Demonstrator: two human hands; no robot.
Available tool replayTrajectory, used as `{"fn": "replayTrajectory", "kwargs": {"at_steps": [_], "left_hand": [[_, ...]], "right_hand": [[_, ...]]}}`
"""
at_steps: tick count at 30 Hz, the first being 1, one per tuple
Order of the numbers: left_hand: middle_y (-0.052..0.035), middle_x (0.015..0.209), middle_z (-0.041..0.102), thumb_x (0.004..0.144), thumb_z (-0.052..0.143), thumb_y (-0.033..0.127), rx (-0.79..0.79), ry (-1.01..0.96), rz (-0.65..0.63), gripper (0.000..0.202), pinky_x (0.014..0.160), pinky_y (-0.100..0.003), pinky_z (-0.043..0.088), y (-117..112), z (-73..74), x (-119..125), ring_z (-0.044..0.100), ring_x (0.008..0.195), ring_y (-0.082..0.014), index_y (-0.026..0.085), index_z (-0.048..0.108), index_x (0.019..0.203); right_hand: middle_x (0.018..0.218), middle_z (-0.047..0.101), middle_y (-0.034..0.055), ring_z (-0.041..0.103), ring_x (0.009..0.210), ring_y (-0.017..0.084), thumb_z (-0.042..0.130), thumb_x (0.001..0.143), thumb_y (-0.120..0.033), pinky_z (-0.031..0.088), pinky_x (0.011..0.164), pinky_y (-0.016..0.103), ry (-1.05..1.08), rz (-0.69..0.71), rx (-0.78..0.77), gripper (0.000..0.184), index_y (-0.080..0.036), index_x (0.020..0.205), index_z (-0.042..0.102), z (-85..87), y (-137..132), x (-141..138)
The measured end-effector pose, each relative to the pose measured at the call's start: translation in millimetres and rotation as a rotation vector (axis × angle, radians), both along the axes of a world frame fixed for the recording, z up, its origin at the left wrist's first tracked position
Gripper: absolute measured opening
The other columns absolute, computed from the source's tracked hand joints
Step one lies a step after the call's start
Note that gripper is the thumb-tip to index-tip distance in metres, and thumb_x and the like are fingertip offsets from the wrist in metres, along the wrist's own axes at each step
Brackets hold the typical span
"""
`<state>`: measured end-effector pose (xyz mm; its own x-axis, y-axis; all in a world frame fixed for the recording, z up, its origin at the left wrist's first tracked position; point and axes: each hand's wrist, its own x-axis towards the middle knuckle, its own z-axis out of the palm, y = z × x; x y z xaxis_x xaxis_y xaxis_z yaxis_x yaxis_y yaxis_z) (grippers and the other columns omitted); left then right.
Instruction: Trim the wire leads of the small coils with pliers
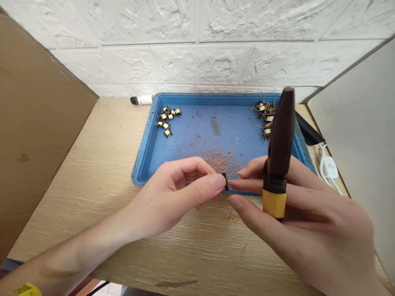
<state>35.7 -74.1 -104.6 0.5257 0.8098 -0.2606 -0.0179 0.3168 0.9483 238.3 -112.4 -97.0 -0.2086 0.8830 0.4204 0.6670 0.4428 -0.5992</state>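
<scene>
**Small coil (225, 181) in a tight pinch**

The left hand (173, 193) holds it between thumb and forefinger, just above the near rim of a blue plastic tray (145, 164). The right hand (308, 205) is clamped around a dark-handled tool (279, 139) with a yellow band, tip up, its fingertips just beside the coil, so the hands nearly meet. (The fingers hide most of the coil.) Copper wire clippings (220, 161) lie in the tray, with short-legged coils (166, 119) at the far left and long-leaded coils (265, 117) at the far right.
</scene>
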Motion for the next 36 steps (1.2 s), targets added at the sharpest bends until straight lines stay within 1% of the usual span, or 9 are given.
{"fn": "replayTrajectory", "kwargs": {"at_steps": [8,15,20,22,25,28,30,33,36], "left_hand": [[0.0037,0.065,0.055,0.096,0.069,0.037,-0.002,0.037,-0.056,0.029,0.059,-0.024,0.037,-4.6,5.1,3.3,0.047,0.063,-0.0109,0.019,0.065,0.074],[0.001,0.074,0.06,0.097,0.068,0.042,-0.1,0.004,-0.133,0.027,0.062,-0.025,0.041,-1.7,-0.6,2.9,0.05,0.065,-0.0114,0.018,0.069,0.085],[0.0012,0.073,0.058,0.101,0.064,0.04,-0.075,-0.026,-0.199,0.027,0.063,-0.024,0.042,-2.2,0.8,0.0,0.05,0.066,-0.0111,0.017,0.069,0.086],[0.0014,0.074,0.059,0.101,0.064,0.042,-0.054,0.001,-0.177,0.029,0.063,-0.024,0.042,-2.3,2.9,-2.4,0.05,0.067,-0.0109,0.018,0.068,0.086],[0.001,0.079,0.061,0.101,0.064,0.044,-0.005,0.049,-0.111,0.03,0.062,-0.024,0.042,0.9,5.9,-7.2,0.05,0.066,-0.0106,0.019,0.068,0.086],[0.0001,0.079,0.063,0.101,0.064,0.04,0.057,0.054,-0.095,0.026,0.059,-0.024,0.041,8.3,5.6,-13.2,0.05,0.064,-0.0104,0.018,0.068,0.086],[-0.0007,0.079,0.064,0.099,0.067,0.04,0.092,0.033,-0.089,0.026,0.057,-0.024,0.04,13.5,2.6,-17.4,0.051,0.063,-0.0106,0.018,0.068,0.087],[-0.0009,0.078,0.065,0.094,0.075,0.049,0.109,-0.009,-0.043,0.033,0.054,-0.024,0.04,17.8,-3.2,-22.1,0.05,0.061,-0.0104,0.018,0.069,0.086],[-0.0005,0.077,0.064,0.092,0.076,0.055,0.124,-0.03,0.005,0.038,0.053,-0.023,0.039,17.3,-6.2,-23.5,0.049,0.06,-0.0096,0.018,0.069,0.084]], "right_hand": [[0.1,0.074,0.0017,0.072,0.077,0.015,0.074,0.093,-0.026,0.065,0.069,0.03,0.005,-0.037,0.02,0.013,-0.03,0.105,0.077,-1.1,-3.6,1.2],[0.096,0.074,-0.0012,0.071,0.077,0.013,0.072,0.091,-0.017,0.065,0.072,0.027,0.089,0.029,-0.014,0.013,-0.029,0.09,0.076,2.0,-3.4,-0.9],[0.095,0.074,-0.0011,0.071,0.078,0.013,0.07,0.093,-0.019,0.063,0.069,0.024,0.054,0.031,-0.019,0.012,-0.03,0.096,0.076,4.9,-1.7,-0.7],[0.093,0.073,-0.0001,0.071,0.075,0.013,0.068,0.094,-0.018,0.062,0.064,0.024,0.019,0.036,-0.022,0.014,-0.028,0.086,0.073,7.2,0.9,2.7],[0.082,0.07,0.0008,0.066,0.061,0.012,0.061,0.097,-0.016,0.055,0.051,0.023,-0.056,0.064,-0.021,0.034,-0.025,0.064,0.06,9.4,5.7,12.2],[0.081,0.07,-0.0001,0.061,0.053,0.009,0.062,0.097,-0.021,0.046,0.039,0.022,-0.176,0.132,0.075,0.02,-0.025,0.078,0.066,8.6,9.5,25.0],[0.086,0.071,0.001,0.063,0.058,0.009,0.063,0.097,-0.02,0.048,0.042,0.02,-0.239,0.173,0.128,0.014,-0.025,0.084,0.066,6.5,11.2,32.9],[0.09,0.069,0.0027,0.063,0.063,0.01,0.062,0.096,-0.015,0.052,0.05,0.021,-0.285,0.215,0.163,0.016,-0.025,0.083,0.062,2.4,13.1,41.4],[0.087,0.066,0.0034,0.061,0.062,0.011,0.061,0.096,-0.013,0.05,0.051,0.025,-0.33,0.263,0.178,0.021,-0.024,0.078,0.06,-2.2,14.2,45.1]]}}
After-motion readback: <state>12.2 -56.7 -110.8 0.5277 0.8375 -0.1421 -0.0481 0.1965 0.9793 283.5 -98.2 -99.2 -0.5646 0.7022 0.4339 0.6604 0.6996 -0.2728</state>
